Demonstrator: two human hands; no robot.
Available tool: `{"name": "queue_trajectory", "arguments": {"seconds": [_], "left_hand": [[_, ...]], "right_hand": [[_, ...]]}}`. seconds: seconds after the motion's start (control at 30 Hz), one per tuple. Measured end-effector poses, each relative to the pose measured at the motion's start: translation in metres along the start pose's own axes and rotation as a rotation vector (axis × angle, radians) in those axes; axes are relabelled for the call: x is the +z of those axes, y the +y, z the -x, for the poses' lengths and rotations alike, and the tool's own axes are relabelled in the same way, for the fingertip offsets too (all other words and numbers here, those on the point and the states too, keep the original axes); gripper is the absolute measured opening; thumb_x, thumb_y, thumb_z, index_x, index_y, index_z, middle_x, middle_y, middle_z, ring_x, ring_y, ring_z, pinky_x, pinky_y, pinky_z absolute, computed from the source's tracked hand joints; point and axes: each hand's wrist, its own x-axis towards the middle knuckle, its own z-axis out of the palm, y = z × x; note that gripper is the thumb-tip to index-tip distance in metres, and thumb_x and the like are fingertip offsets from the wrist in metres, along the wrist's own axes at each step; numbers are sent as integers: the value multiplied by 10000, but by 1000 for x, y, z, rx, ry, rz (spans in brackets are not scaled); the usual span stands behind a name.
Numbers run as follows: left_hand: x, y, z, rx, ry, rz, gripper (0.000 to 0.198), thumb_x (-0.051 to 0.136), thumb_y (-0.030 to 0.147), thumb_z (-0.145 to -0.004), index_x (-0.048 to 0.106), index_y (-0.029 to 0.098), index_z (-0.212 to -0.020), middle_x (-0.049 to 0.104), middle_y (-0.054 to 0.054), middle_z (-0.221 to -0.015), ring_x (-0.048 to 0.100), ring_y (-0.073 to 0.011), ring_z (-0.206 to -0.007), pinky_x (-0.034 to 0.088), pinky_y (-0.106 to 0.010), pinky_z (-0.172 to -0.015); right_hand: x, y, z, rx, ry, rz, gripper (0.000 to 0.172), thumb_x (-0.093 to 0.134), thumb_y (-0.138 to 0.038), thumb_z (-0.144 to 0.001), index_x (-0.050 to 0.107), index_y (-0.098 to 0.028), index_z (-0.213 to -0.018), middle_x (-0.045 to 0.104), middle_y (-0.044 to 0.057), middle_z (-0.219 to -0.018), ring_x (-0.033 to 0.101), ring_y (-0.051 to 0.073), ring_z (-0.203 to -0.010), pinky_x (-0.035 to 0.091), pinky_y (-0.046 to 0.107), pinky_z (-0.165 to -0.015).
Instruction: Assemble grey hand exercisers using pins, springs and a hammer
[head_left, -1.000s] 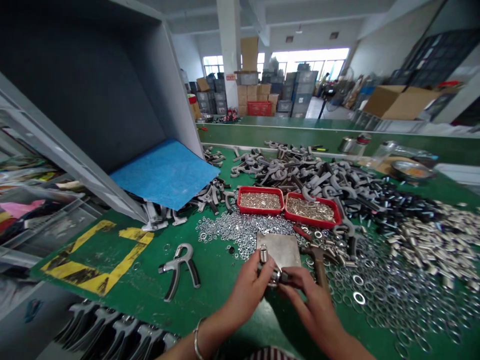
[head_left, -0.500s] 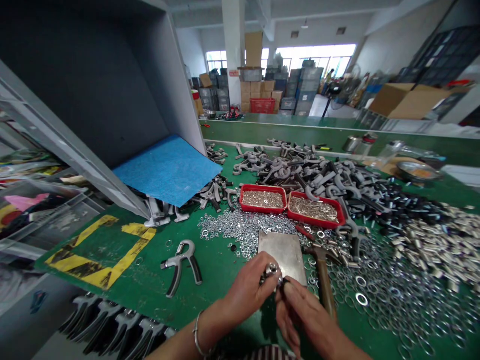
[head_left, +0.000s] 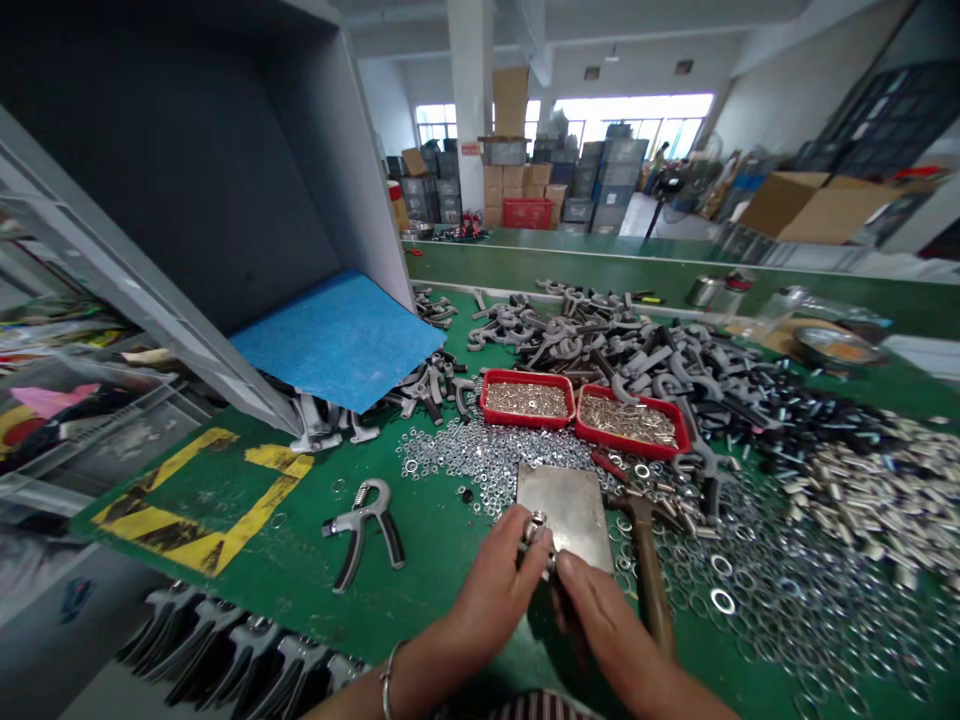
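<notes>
My left hand (head_left: 491, 580) is closed round a small shiny metal part (head_left: 537, 521), whose rounded end shows above the thumb. My right hand (head_left: 604, 610) pinches at the near end of what the left hand holds; its fingertips hide most of it, and the kind of piece cannot be made out. Both hands meet over the near edge of a flat metal plate (head_left: 566, 500). Right of the plate lies a hammer (head_left: 651, 575) with a wooden handle. To the left, a hand-grip exerciser (head_left: 367, 530) with a coil spring and grey-black handles lies on the green table.
Two red trays (head_left: 527, 420) of small metal parts stand beyond the plate. Around them lie loose nuts (head_left: 480, 455), rings (head_left: 787, 600), metal sleeves (head_left: 877, 490) and a heap of grey handles (head_left: 600, 340). A dark-lined cabinet (head_left: 300, 150) rises at the left, with a blue sheet (head_left: 345, 340).
Both hands have shifted slightly left, still together. The right fingers have turned a little at the piece, and the metal end in my left hand sits a bit higher.
</notes>
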Motion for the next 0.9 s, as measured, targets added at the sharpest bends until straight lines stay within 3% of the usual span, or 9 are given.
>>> {"name": "queue_trajectory", "arguments": {"seconds": [0.1, 0.2, 0.27, 0.33, 0.47, 0.53, 0.7, 0.8, 0.9], "left_hand": [[-9, -6, 0, 292, -174, -131, 181, 404, 275, -972, 539, 189, -887, 594, -70, -938, 513, -201, -913, 413, -329, -860], [-16, -9, -2, 279, -262, -133, 173, 426, 295, -970, 543, 194, -891, 605, -63, -938, 523, -190, -891, 420, -310, -843], [-16, -13, -3, 100, -178, -83, 218, 416, 352, -981, 528, 196, -878, 594, -40, -890, 525, -176, -828, 424, -290, -784], [-13, -18, -4, -54, -79, -24, 260, 413, 399, -981, 515, 198, -851, 576, -13, -823, 516, -165, -769, 414, -277, -738], [-5, -22, -2, -131, -20, 48, 279, 441, 422, -962, 515, 197, -816, 563, 0, -772, 510, -163, -742, 399, -269, -714], [-5, -19, 0, -95, -25, 43, 274, 434, 412, -964, 521, 194, -823, 564, -9, -779, 510, -165, -741, 398, -271, -704], [-12, -10, 3, 80, -155, -4, 257, 419, 383, -972, 537, 191, -848, 581, -24, -822, 519, -164, -757, 409, -275, -724], [-8, -18, 2, 9, -87, -43, 254, 426, 383, -970, 523, 198, -827, 571, -12, -792, 504, -162, -728, 399, -271, -699], [1, -28, 0, -75, 18, -49, 250, 427, 398, -975, 524, 201, -855, 574, -13, -812, 514, -171, -752, 398, -275, -715]], "right_hand": [[15, 7, 3, 325, -287, -616, 602, 232, -745, -912, 322, -251, -581, 228, -116, -395, 136, 68, -301, 211, 187, -303], [11, 13, 4, 403, -445, -604, 690, 158, -788, -884, 408, -229, -565, 333, -89, -347, 172, 61, -257, 195, 183, -289], [0, 13, 5, 253, -336, -260, 735, 142, -750, -912, 568, -189, -702, 559, -8, -478, 388, 88, -326, 311, 201, -360], [-12, 11, 6, 36, -114, 177, 582, 361, -708, -910, 624, -190, -946, 694, 59, -755, 590, 156, -577, 447, 263, -539], [-17, 7, 7, -204, 167, 624, 424, 654, -570, -816, 607, -215, -1042, 669, 108, -983, 622, 278, -874, 477, 404, -769], [-9, 6, 8, -158, 103, 413, 337, 552, -548, -895, 597, -218, -943, 645, 68, -864, 608, 211, -729, 494, 346, -672], [12, 8, 10, 264, -280, -582, 418, 484, -625, -906, 524, -210, -909, 496, -64, -560, 328, 63, -334, 341, 193, -335], [11, 10, 6, 215, -158, -701, 372, 644, -537, -859, 534, -188, -926, 582, -29, -669, 460, 61, -434, 430, 181, -424], [1, 9, 3, 121, -3, -535, 358, 705, -491, -821, 534, -203, -945, 557, -59, -652, 521, 89, -488, 477, 222, -498]]}}
